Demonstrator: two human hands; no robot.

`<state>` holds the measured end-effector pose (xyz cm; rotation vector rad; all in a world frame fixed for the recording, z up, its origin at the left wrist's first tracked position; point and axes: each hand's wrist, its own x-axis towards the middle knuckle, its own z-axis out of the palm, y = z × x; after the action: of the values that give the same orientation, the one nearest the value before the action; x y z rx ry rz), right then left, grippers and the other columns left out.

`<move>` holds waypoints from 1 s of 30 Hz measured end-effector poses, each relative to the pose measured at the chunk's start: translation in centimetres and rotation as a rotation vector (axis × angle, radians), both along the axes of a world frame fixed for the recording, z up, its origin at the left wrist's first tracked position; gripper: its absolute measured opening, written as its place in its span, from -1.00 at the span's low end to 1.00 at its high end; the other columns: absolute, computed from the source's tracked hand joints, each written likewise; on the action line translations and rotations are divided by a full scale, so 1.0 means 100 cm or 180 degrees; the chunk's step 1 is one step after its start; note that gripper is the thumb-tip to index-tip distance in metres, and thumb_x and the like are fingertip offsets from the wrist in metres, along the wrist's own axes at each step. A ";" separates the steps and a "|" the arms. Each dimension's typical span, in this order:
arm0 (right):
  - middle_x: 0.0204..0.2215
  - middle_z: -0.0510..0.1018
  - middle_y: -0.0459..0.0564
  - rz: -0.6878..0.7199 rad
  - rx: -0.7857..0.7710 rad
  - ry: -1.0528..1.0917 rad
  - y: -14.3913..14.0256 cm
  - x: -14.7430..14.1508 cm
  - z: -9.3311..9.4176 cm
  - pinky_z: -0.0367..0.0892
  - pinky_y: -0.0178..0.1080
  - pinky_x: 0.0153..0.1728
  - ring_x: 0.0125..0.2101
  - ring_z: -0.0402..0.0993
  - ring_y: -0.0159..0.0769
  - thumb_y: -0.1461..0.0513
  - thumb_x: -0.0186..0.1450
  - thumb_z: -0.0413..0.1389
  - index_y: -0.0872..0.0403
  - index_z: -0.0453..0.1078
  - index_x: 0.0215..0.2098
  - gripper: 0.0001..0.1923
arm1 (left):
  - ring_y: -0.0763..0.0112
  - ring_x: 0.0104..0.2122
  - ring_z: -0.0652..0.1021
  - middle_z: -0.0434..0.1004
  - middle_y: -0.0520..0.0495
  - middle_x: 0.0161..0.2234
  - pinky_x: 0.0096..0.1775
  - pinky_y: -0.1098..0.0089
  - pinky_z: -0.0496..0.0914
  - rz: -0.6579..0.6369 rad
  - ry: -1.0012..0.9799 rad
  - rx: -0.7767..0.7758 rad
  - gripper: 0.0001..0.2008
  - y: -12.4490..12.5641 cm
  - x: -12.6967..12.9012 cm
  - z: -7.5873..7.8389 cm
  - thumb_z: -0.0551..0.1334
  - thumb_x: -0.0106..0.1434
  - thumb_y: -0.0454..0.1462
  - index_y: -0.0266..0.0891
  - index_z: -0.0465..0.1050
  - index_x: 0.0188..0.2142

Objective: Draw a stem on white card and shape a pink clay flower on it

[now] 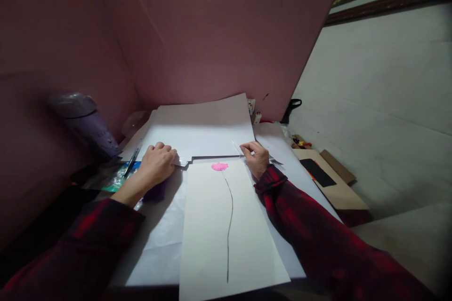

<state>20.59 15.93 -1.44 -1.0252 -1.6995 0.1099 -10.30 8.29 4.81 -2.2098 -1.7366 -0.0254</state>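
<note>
A sheet of white paper lies in front of me, with a pink textured blossom near its top and a long dark stem line running down from it. To the left, my left hand rests with curled fingers beside the notched lower edge of a white board; whatever is under the fingers is hidden. My right hand is at the sheet's upper right, thumb and fingertips pinched together. A thin pale stick shows at those fingertips, its exact kind too small to tell.
A purple bottle stands at the far left. Near my left wrist are a pen and plastic packets. Right of the table is a cardboard box, with a black handle farther back. A pink wall rises behind.
</note>
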 end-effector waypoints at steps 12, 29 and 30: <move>-0.47 0.51 -0.04 0.0030 -0.0008 -0.0023 -0.001 0.000 0.001 0.29 -0.26 -0.37 -0.44 0.41 -0.30 0.24 0.26 0.08 0.05 0.48 -0.44 -0.84 | 0.06 -0.20 0.45 0.60 -0.17 -0.30 -0.34 0.24 0.22 0.0072 -0.0028 0.0497 -0.74 0.010 -0.008 0.016 0.07 0.30 -0.23 -0.15 0.54 -0.34; -0.46 0.54 -0.02 0.0083 0.0105 -0.0020 -0.001 0.000 0.000 0.30 -0.25 -0.35 -0.43 0.43 -0.28 0.24 0.28 0.09 0.07 0.49 -0.42 -0.84 | 0.17 -0.18 0.45 0.59 -0.13 -0.27 -0.41 0.34 0.16 0.0444 -0.0514 0.0781 -0.70 0.011 -0.008 0.022 0.05 0.35 -0.21 -0.19 0.54 -0.32; -0.46 0.54 -0.02 0.0081 0.0109 -0.0026 0.000 0.000 0.000 0.30 -0.25 -0.35 -0.42 0.43 -0.28 0.24 0.28 0.09 0.07 0.49 -0.42 -0.84 | 0.18 -0.18 0.45 0.59 -0.12 -0.27 -0.41 0.35 0.16 0.0444 -0.0511 0.0793 -0.70 0.011 -0.008 0.022 0.05 0.36 -0.21 -0.19 0.54 -0.32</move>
<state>20.57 15.88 -1.43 -0.9802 -1.7164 0.0929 -11.08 9.34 6.99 -1.9502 -1.8545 -0.3750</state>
